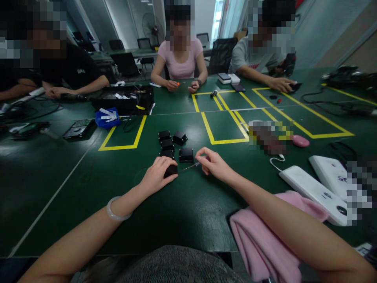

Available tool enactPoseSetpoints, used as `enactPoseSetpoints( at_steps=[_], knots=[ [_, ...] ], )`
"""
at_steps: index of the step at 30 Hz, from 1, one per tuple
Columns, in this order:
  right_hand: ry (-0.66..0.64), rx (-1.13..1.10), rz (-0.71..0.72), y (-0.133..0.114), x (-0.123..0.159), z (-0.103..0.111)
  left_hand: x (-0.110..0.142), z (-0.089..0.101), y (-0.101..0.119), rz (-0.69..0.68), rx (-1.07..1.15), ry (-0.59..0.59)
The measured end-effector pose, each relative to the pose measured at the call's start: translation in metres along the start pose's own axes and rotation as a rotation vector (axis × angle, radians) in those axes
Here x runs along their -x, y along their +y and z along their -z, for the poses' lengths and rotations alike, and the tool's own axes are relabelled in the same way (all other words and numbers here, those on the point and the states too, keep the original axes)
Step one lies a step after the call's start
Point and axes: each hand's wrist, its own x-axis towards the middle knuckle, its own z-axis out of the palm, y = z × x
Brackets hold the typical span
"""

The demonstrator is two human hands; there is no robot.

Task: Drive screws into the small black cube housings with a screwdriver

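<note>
Under the fingers of my left hand (159, 173) is a small black box (171, 170), gripped on the green table. My right hand (213, 163) pinches the handle of a thin screwdriver (190, 167), whose shaft points left toward that box. Whether the tip touches the box I cannot tell. Just beyond my hands several similar black boxes stand close together, among them one box (186, 155) near my right fingertips and another box (180, 137) set at an angle. Small bright spots, perhaps screws, show at their corners.
A pink cloth (259, 236) lies under my right forearm. White power banks (313, 192) and a pink mouse (301, 140) are at the right. Farther left are a blue container (107, 119) and a hard drive (79, 129). Several people sit around the table (97, 212), marked with yellow tape.
</note>
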Motion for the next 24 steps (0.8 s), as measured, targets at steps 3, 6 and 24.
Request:
enactPoseSetpoints(
  at_steps=[3, 6, 24],
  knots=[
    [-0.002, -0.024, 0.021, -0.0001, -0.0002, -0.0003, 0.0001, 0.0002, 0.0, 0.01, 0.004, -0.005],
    [0.009, -0.028, 0.007, 0.0001, 0.0, -0.0003, 0.0002, 0.0006, 0.0002, 0.009, 0.005, -0.006],
    [-0.027, -0.002, -0.002, -0.0036, 0.0007, 0.0007, 0.0001, 0.0002, 0.0003, 0.036, 0.007, -0.021]
  ],
)
